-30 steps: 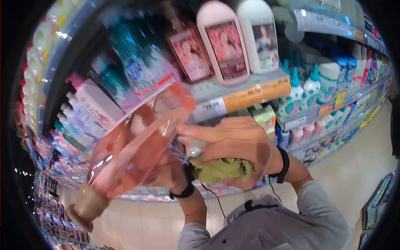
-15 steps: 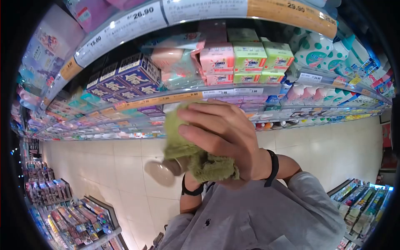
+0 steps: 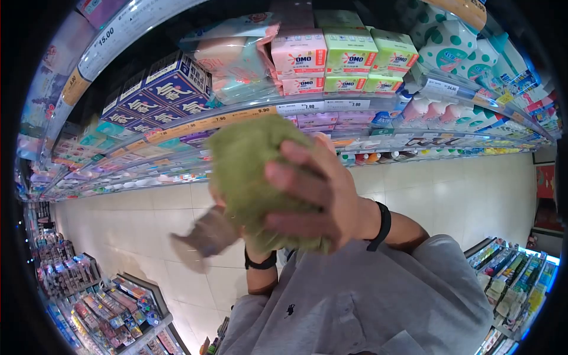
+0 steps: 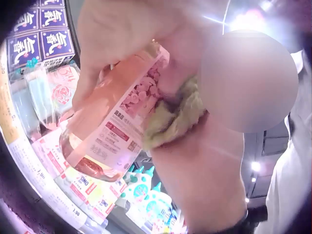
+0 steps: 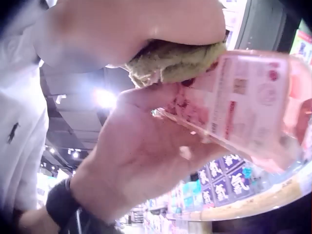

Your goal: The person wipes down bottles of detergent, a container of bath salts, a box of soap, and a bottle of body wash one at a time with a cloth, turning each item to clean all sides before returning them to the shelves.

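My right hand [image 3: 334, 192] holds a green cloth [image 3: 248, 171] with its fingers spread over it, pressing it against a clear pink bottle. In the left wrist view the bottle [image 4: 109, 124] is tilted and shows a label with pink flowers. Its brown cap [image 3: 213, 234] sticks out below the cloth at the lower left in the head view. My left hand [image 5: 141, 141] grips the bottle from the other side, its thumb and fingers around the body. The cloth hides most of the bottle and left hand from the head camera.
Close ahead is a shelf with blue boxes [image 3: 157, 94], pink and green soap boxes [image 3: 299, 56], and white packs with teal dots [image 3: 449, 50]. A price rail [image 3: 248, 112] runs along its edge. Display racks [image 3: 112, 313] stand behind on both sides of the tiled floor [image 3: 148, 231].
The view has swung down from the upper shelf of bottles. The bottle has turned and come close to the chest, and the cloth has shifted over its side, covering more of it.
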{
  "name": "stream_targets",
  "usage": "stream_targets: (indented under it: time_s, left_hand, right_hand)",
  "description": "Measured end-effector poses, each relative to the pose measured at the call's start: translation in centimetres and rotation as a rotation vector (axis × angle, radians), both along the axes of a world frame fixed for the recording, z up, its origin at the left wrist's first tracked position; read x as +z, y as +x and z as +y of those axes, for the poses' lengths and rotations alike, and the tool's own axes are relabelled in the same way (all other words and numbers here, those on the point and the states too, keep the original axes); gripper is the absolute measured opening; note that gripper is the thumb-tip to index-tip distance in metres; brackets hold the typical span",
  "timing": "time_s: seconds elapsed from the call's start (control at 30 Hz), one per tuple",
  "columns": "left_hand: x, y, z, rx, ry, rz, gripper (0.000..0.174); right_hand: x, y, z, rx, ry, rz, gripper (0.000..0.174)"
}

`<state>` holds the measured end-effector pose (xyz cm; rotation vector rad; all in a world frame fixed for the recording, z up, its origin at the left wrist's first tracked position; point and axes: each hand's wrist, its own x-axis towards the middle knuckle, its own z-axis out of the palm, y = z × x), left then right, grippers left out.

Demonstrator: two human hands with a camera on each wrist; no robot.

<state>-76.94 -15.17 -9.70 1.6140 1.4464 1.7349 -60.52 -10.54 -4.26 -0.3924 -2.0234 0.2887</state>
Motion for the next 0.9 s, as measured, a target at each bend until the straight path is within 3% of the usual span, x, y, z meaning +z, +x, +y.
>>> stream_targets:
  time_s: [0.03,0.17,0.27,0.3,0.4,0.43,0.53,0.7,0.73,0.77,0.9]
  left_hand:
    - [-0.1,-0.4,-0.1,0.029,-0.005,0.043,0.104]
    - [-0.2,-0.9,-1.4,-0.131,-0.194,-0.545,0.107]
    - [-1.1,0.5,-0.8,-0.072,-0.022,-0.584,0.112]
    - [-0.5,0.9,-0.4,-0.103,0.041,-0.641,0.109]
    - [1.6,0.2,-0.2,-0.130,-0.228,-0.792,0.100]
    - [1.3,-0.2,-0.2,-0.162,-0.179,-0.811,0.092]
    - [-0.2,-1.6,-0.8,-0.264,-0.083,-0.770,0.090]
    - [-0.1,-3.4,-2.7,-0.410,-0.355,-0.879,0.093]
    - [-0.1,-3.5,-3.1,-0.487,-0.394,-0.836,0.094]
    - [0.2,-3.2,-3.0,-0.546,-0.362,-0.763,0.094]
    - [1.1,-1.1,-1.5,-0.666,-0.095,-0.395,0.102]
  right_hand:
    - [-1.4,0.0,0.2,-0.020,-0.035,0.033,0.060]
    - [-2.4,0.0,1.2,-0.119,-0.101,-0.008,0.058]
    - [-1.5,-0.2,0.3,-0.145,-0.262,0.006,0.056]
    - [-0.9,-1.0,-0.4,-0.215,-0.197,0.025,0.055]
    - [-1.6,-1.8,-2.1,-0.320,0.066,-0.107,0.056]
    - [-2.3,-1.9,-1.9,-0.337,0.155,-0.139,0.056]
    - [-3.2,-1.3,-1.3,-0.247,-0.045,-0.023,0.051]
    - [-6.0,-2.2,-3.3,-0.250,-0.545,0.432,0.033]
    - [-6.3,-2.5,-3.7,-0.257,-0.623,0.552,0.030]
    - [-5.9,-1.9,-4.5,-0.296,-0.867,0.569,0.027]
    - [-4.9,-0.8,-4.9,0.015,-1.301,0.823,0.036]
